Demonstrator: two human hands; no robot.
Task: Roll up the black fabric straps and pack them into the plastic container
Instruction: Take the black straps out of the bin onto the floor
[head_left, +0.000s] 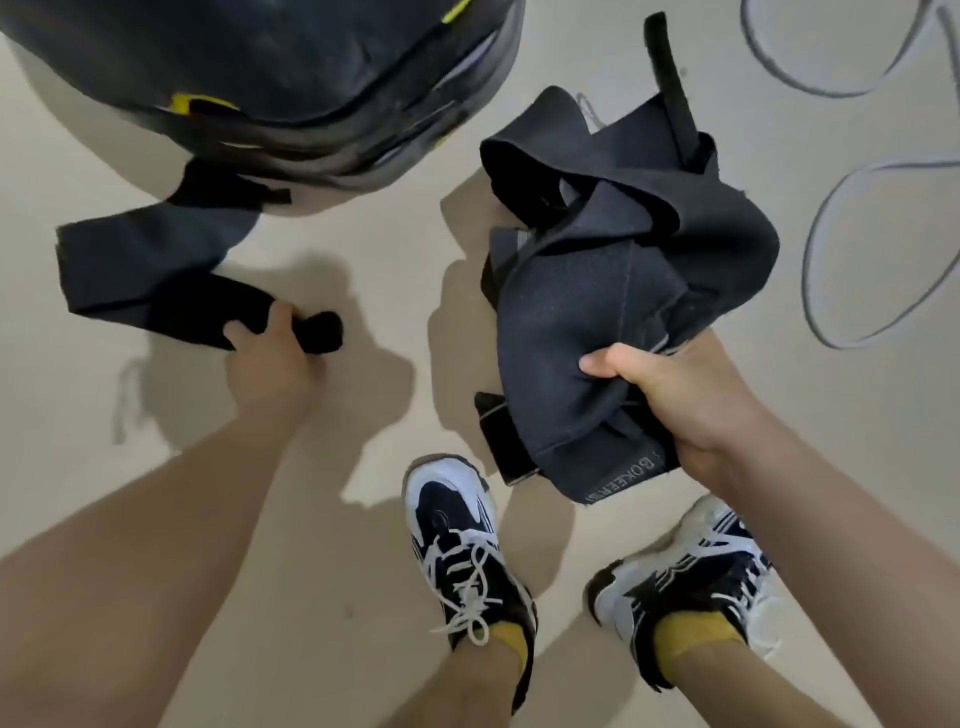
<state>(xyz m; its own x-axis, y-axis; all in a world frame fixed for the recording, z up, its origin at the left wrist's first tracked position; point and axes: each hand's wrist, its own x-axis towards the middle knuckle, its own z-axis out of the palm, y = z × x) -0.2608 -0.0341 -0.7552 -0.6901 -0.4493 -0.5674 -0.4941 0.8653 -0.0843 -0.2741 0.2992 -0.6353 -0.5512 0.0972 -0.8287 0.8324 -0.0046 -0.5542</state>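
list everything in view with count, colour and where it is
loose strap: 1, black, lying on the floor at left
strap bundle: 1 bunch, black, held up at right
large round object: 1, black with yellow-green marks, top left, partly out of frame
cord loops: 2, pale grey, on the floor at top right
floor: beige, under everything
sneakers: 2, black and white, bottom centre
socks: 2, yellow, in the sneakers
left hand: 1, grips the loose strap's end
right hand: 1, grips the strap bundle
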